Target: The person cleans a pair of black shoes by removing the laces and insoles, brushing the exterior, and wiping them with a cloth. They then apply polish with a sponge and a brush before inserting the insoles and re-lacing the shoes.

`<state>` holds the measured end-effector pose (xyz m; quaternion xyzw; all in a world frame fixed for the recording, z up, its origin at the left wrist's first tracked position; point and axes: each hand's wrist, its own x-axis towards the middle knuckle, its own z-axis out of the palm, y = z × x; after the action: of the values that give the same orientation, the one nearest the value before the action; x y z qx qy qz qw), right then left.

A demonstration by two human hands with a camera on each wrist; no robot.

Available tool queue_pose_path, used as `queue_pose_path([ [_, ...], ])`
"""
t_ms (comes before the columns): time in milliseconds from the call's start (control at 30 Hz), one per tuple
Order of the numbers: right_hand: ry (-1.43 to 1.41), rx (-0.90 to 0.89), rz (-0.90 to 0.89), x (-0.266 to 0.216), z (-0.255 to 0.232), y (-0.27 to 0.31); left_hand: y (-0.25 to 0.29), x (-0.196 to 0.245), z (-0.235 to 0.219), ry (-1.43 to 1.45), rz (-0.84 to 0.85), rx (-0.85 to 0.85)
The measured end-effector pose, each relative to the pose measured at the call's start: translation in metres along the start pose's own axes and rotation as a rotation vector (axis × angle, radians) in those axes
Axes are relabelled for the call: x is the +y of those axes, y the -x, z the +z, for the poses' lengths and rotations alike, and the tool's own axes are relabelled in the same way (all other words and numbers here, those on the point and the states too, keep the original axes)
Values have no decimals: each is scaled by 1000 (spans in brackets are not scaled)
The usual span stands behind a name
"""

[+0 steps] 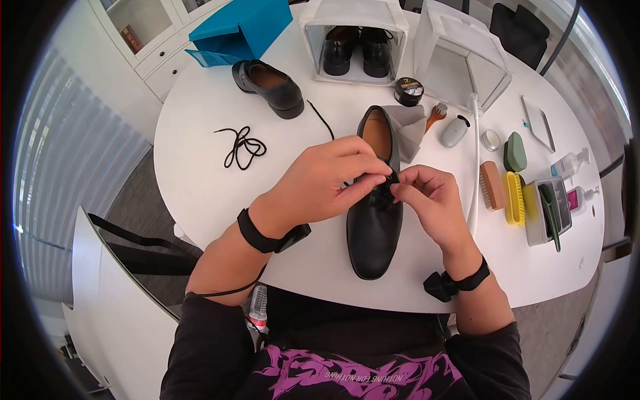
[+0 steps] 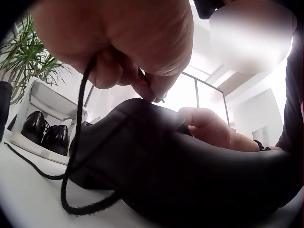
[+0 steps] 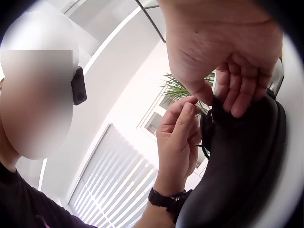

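Note:
A black leather dress shoe point(image 1: 375, 243) rests on the white table, toe toward the person. My left hand point(image 1: 327, 177) pinches a thin black shoelace point(image 2: 71, 176) over the shoe's lacing flaps; in the left wrist view the lace loops down from the fingers beside the shoe and trails across the table. From the other side, my right hand point(image 1: 433, 200) pinches the edge of the lacing flap between thumb and fingers, fingertips close to the left ones. Another black lace point(image 1: 244, 148) lies in loose loops to the left, near a second black shoe point(image 1: 287, 100).
Behind stand a white shoe box point(image 1: 307, 47) holding black shoes, a clear-fronted box point(image 1: 460, 67) and a blue box point(image 1: 247, 30). At right lie a wooden brush point(image 1: 492, 185), a yellow brush point(image 1: 514, 198), a green brush point(image 1: 515, 152) and pump bottles point(image 1: 570, 165). A polish jar point(image 1: 409, 91) sits behind the shoe.

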<state>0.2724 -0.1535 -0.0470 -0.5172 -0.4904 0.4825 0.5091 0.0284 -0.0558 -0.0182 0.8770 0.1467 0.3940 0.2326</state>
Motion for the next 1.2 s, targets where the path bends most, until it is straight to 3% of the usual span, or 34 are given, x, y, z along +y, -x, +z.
queue_pose_path([
  [267, -139, -81, 11, 7, -12, -7, 2, 9, 8, -187, 22, -174],
  [333, -173, -84, 14, 9, -13, -8, 1, 8, 13, -66, 2, -115],
  [633, -202, -94, 26, 11, -15, -9, 0, 16, 14, 42, -180, -146],
  [933, -130, -131, 48, 3, -12, -8, 1, 13, 10, -27, -141, -213],
  [1200, -167, -104, 16, 11, -12, -9, 1, 19, 16, -27, -179, -159],
])
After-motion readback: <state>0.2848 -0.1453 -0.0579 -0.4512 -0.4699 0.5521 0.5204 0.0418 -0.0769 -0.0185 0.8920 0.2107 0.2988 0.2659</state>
